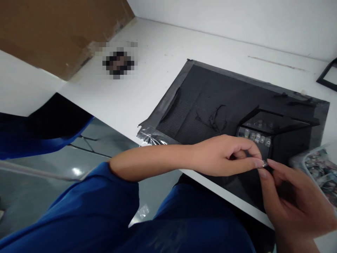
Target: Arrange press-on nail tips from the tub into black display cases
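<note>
Over the front part of a black mat (200,88), my left hand (231,156) pinches a tiny shiny piece (264,163) between thumb and forefinger. My right hand (292,196) meets it from the right, its thumb and forefinger closed on the same small piece. What the piece is cannot be made out. Just beyond my fingers lies an open black case (271,121) with a clear lid. Several small shiny pieces (258,137) sit in a row along its near side.
At the right edge is a clear container (321,168) full of small glittery pieces. A black frame (329,79) lies at the far right. The mat rests on a white table (158,45), with a brown board (60,31) at the upper left and a blue chair (39,146) beyond the table's edge.
</note>
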Action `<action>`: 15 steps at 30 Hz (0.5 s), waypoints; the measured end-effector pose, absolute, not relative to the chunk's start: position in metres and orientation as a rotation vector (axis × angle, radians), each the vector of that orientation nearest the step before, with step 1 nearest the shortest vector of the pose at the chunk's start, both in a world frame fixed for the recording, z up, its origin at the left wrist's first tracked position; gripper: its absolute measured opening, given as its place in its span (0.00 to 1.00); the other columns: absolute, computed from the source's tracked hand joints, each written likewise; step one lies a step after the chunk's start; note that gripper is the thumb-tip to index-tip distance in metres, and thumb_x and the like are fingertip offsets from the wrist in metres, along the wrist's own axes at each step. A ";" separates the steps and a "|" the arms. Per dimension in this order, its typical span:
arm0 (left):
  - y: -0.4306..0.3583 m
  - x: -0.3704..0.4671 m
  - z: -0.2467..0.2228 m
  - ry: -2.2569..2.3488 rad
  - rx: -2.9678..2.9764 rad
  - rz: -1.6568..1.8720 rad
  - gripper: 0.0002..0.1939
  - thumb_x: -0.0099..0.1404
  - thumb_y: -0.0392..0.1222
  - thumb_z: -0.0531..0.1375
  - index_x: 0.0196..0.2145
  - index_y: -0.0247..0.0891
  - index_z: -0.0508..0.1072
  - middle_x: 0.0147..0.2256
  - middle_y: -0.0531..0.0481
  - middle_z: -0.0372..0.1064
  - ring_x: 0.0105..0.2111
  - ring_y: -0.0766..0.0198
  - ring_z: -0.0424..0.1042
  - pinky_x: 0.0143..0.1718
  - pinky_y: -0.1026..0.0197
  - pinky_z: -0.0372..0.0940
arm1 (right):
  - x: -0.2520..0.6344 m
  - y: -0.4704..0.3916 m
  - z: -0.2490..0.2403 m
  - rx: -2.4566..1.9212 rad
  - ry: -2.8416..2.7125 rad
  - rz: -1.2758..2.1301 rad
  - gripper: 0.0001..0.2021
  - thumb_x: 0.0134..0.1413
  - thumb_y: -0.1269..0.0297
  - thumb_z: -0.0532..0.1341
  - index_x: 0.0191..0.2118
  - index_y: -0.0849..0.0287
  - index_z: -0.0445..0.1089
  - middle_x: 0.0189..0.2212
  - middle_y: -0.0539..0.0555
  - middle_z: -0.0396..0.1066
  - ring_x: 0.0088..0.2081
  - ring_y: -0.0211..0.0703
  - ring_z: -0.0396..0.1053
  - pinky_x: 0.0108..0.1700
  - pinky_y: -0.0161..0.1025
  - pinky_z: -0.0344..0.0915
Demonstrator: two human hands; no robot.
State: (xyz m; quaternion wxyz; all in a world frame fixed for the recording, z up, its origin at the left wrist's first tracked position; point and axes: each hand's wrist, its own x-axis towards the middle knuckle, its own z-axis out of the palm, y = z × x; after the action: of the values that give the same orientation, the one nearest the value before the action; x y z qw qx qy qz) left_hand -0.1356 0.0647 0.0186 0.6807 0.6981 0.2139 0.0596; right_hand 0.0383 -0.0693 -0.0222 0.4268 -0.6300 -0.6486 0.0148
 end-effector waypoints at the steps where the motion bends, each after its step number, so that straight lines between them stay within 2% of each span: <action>1: 0.063 -0.135 0.018 0.498 1.510 0.141 0.12 0.70 0.50 0.59 0.39 0.38 0.71 0.18 0.62 0.57 0.19 0.74 0.53 0.20 0.68 0.52 | 0.038 -0.068 -0.020 -1.559 -1.651 0.005 0.27 0.52 0.77 0.70 0.56 0.49 0.72 0.25 0.44 0.65 0.22 0.32 0.61 0.27 0.35 0.60; 5: 0.059 -0.133 0.014 0.548 1.397 0.162 0.14 0.67 0.51 0.63 0.37 0.36 0.75 0.17 0.62 0.56 0.18 0.75 0.52 0.18 0.68 0.49 | 0.039 -0.067 -0.015 -1.520 -1.762 -0.101 0.31 0.49 0.79 0.72 0.58 0.51 0.72 0.29 0.47 0.68 0.26 0.34 0.64 0.31 0.36 0.64; 10: 0.059 -0.134 0.015 0.642 1.554 0.212 0.16 0.67 0.54 0.63 0.38 0.37 0.79 0.17 0.61 0.60 0.17 0.76 0.55 0.19 0.69 0.52 | 0.040 -0.065 -0.017 -1.527 -1.798 -0.126 0.29 0.51 0.79 0.70 0.58 0.51 0.72 0.29 0.47 0.69 0.27 0.34 0.65 0.33 0.35 0.64; 12: 0.059 -0.135 0.016 0.713 1.703 0.410 0.18 0.67 0.55 0.62 0.35 0.37 0.79 0.17 0.60 0.60 0.17 0.76 0.57 0.20 0.69 0.54 | 0.040 -0.062 -0.019 -1.577 -1.777 -0.091 0.25 0.54 0.77 0.69 0.56 0.53 0.72 0.28 0.47 0.68 0.26 0.34 0.64 0.33 0.36 0.64; 15: 0.062 -0.137 0.016 0.745 1.898 0.917 0.23 0.68 0.58 0.59 0.26 0.36 0.74 0.16 0.58 0.59 0.17 0.76 0.55 0.21 0.67 0.53 | 0.040 -0.057 -0.022 -1.670 -1.771 0.038 0.16 0.60 0.71 0.66 0.54 0.55 0.73 0.29 0.48 0.67 0.28 0.35 0.64 0.33 0.36 0.64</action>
State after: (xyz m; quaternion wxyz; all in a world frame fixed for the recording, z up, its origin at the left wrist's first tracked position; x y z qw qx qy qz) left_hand -0.1371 0.0617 0.0164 0.4376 0.7633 0.2998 0.3687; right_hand 0.0402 -0.0572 -0.0220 0.3462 -0.6434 -0.6826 0.0148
